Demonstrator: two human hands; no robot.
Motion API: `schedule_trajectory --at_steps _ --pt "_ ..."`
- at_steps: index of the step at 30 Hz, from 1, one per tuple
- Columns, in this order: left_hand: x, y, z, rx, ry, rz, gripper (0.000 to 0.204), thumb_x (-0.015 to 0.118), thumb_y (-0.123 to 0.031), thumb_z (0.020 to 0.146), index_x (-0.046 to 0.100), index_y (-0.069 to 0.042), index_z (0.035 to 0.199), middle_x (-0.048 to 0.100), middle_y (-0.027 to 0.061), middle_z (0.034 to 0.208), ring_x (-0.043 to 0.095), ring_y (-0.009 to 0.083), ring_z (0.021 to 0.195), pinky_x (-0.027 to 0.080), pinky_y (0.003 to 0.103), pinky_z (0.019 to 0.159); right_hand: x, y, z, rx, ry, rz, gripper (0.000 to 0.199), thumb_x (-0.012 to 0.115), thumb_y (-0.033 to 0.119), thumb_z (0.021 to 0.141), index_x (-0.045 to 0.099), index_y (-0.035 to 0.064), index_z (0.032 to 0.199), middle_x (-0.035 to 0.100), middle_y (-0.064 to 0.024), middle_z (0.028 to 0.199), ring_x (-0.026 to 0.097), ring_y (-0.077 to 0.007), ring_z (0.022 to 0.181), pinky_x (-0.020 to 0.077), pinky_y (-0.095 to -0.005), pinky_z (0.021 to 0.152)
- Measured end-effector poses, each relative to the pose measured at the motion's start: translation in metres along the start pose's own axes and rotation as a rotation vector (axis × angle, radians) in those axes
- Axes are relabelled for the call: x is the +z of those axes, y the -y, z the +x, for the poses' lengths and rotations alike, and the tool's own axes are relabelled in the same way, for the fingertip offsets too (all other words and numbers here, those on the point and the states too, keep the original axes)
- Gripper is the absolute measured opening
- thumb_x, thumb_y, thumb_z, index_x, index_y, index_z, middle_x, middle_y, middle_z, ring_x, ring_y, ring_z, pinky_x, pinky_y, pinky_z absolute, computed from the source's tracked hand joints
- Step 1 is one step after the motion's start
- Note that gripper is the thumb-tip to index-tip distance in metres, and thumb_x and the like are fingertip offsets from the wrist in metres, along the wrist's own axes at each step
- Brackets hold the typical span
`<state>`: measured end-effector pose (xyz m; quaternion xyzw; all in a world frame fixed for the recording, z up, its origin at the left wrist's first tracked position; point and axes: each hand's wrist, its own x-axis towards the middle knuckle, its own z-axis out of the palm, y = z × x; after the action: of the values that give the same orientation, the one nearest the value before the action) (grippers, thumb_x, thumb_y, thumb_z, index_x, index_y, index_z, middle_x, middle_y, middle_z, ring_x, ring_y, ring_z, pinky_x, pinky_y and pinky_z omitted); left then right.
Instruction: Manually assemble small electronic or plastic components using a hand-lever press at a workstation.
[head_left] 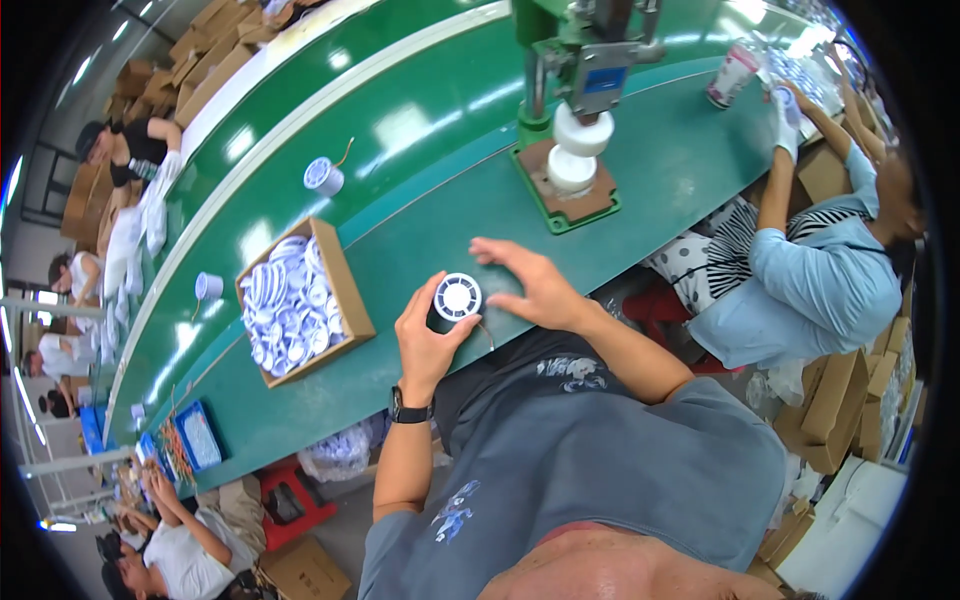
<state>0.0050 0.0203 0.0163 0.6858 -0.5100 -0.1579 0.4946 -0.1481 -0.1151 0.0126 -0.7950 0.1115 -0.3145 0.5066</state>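
Left hand [428, 325]: I see it clamped around the side of a white drum [457, 297].
Right hand [540, 287]: fingers apart, holding nothing, just beside the drum.
White drum: over the table's near edge, slotted round face toward me, a thin wire [488, 338] trailing from it.
Done so far: I judge the slotted face in place on this drum; I cannot tell whether it is fixed.
Left over: plenty of loose white caps [290, 305] fill the cardboard box [345, 285], left of the hands.
Near edge: tight, body close against it.
Open room: bare table [420, 235] between box and press [602, 80], reaching the far edge.
Press: toward the far edge, right of the box, well apart from the drum.
Beyond the far edge: a green belt [400, 125] carrying wired drums [323, 177], spaced well apart.
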Motion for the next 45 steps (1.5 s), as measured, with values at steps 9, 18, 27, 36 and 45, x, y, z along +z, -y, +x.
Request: schedule_trajectory --at_steps 9,18,27,36,45 --pt "0.077 -0.031 0.131 0.102 0.065 -0.272 0.058 0.084 -0.016 0.069 0.061 0.004 0.118 0.069 0.0154 0.107 0.067 0.0192 0.094 0.053 0.031 0.084 -0.099 -0.008 -0.045 0.134 -0.665 -0.025 0.040 0.056 -0.004 0.087 0.051 -0.0003 0.127 0.060 -0.0078 0.103 0.060 -0.0148 0.091 0.0481 -0.0274 0.085" --pt "0.129 -0.029 0.175 0.120 0.275 -0.529 0.061 0.083 -0.014 0.071 0.058 0.004 0.123 0.068 0.0121 0.109 0.066 0.0168 0.096 0.053 0.030 0.084 -0.168 0.029 0.012 -0.160 -0.754 -0.096 0.035 0.055 -0.003 0.089 0.052 -0.0009 0.124 0.061 -0.0061 0.102 0.058 -0.0129 0.090 0.0472 -0.0265 0.084" --pt "0.144 -0.017 0.172 0.078 0.268 -0.485 0.066 0.084 -0.010 0.068 0.055 0.001 0.126 0.067 0.0109 0.110 0.065 0.0201 0.102 0.051 0.033 0.088 -0.214 0.178 0.192 -0.530 -0.980 0.613 0.023 0.056 0.024 0.094 0.057 0.0049 0.080 0.054 -0.0027 0.065 0.046 -0.0110 0.041 0.0399 -0.0272 0.039" --pt "0.141 -0.018 0.161 0.113 0.225 -0.398 0.075 0.085 -0.010 0.066 0.050 -0.001 0.133 0.065 0.0122 0.116 0.063 0.0207 0.106 0.050 0.034 0.091 -0.258 0.158 0.180 -0.301 -0.718 -0.051 0.021 0.057 0.018 0.091 0.057 0.0016 0.104 0.061 -0.0088 0.085 0.060 -0.0184 0.071 0.0487 -0.0306 0.063" --pt "0.146 -0.018 0.162 0.157 0.124 -0.447 0.083 0.084 -0.008 0.067 0.044 -0.002 0.139 0.065 0.0142 0.117 0.064 0.0230 0.107 0.049 0.034 0.094 -0.127 0.007 -0.064 -0.513 -0.899 -0.086 0.016 0.050 0.020 0.090 0.050 0.0048 0.090 0.056 -0.0145 0.097 0.056 -0.0330 0.100 0.0392 -0.0523 0.095"
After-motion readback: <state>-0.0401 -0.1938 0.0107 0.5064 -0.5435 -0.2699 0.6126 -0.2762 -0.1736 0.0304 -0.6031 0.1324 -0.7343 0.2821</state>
